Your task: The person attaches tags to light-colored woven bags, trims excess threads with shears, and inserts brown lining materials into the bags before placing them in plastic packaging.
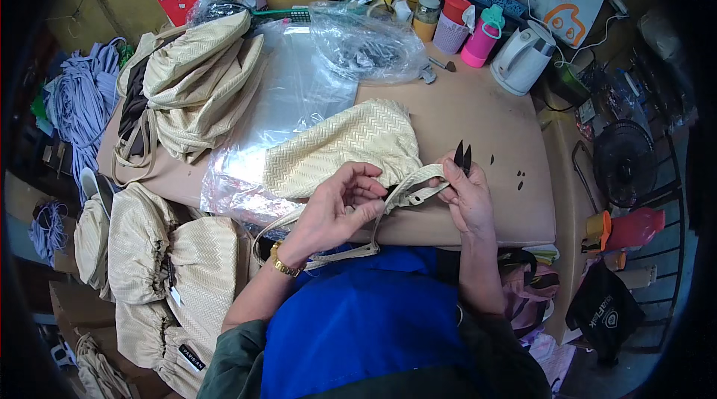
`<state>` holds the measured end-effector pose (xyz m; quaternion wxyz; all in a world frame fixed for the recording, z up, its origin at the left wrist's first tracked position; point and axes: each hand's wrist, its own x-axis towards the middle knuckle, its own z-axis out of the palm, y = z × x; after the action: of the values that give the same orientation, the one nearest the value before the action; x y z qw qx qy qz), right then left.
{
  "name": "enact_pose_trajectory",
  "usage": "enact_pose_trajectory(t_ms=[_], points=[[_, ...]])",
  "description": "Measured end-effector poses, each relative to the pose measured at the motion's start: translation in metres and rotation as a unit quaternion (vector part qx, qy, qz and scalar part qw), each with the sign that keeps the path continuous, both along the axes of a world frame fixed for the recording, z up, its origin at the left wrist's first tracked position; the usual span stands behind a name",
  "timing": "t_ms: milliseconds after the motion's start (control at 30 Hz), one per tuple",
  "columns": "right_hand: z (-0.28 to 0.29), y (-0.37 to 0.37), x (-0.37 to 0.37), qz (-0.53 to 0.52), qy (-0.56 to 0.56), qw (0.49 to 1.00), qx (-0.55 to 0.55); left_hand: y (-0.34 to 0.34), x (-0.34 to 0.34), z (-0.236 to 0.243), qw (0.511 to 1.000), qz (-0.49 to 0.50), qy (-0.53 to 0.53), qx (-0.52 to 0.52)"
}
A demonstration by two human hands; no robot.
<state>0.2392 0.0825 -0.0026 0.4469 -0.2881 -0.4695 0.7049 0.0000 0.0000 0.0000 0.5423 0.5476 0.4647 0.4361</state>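
Note:
A cream woven handbag [347,146] with a zigzag pattern lies on the table in front of me, its gathered mouth toward my hands. My left hand [345,203], a gold watch on its wrist, is closed with bent fingers and thumb at the bag's mouth, by the base of the strap. The cream strap [411,188] loops from there across to my right hand [469,193]. That hand is closed round small black thread snips [462,158], blades pointing up and slightly apart, and also pinches the strap. The handles of the snips are hidden in my palm.
More cream bags are piled at the back left [198,85] and at the lower left [175,272]. Clear plastic sheets [280,89] lie behind the handbag. Small dark bits [520,178] are scattered at right. A white kettle [524,59] and a pink bottle [482,39] stand at the back right.

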Motion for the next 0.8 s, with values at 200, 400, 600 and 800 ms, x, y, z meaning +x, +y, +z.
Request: enact_pose_trajectory(t_ms=[200, 400, 600, 800], points=[[0.002, 0.022, -0.008, -0.073, -0.038, 0.992, 0.091, 0.069, -0.011, -0.029, 0.937, 0.122, 0.246, 0.214], [0.004, 0.082, -0.011, -0.055, -0.14, 0.983, 0.107, 0.163, -0.028, -0.035, 0.882, 0.2, 0.298, 0.306], [0.014, 0.06, -0.012, -0.028, -0.068, 0.993, 0.091, 0.075, 0.044, 0.007, 0.961, 0.074, 0.191, 0.187], [0.005, 0.054, 0.005, -0.023, -0.105, 0.992, 0.066, 0.043, -0.035, 0.023, 0.98, -0.12, -0.096, -0.128]])
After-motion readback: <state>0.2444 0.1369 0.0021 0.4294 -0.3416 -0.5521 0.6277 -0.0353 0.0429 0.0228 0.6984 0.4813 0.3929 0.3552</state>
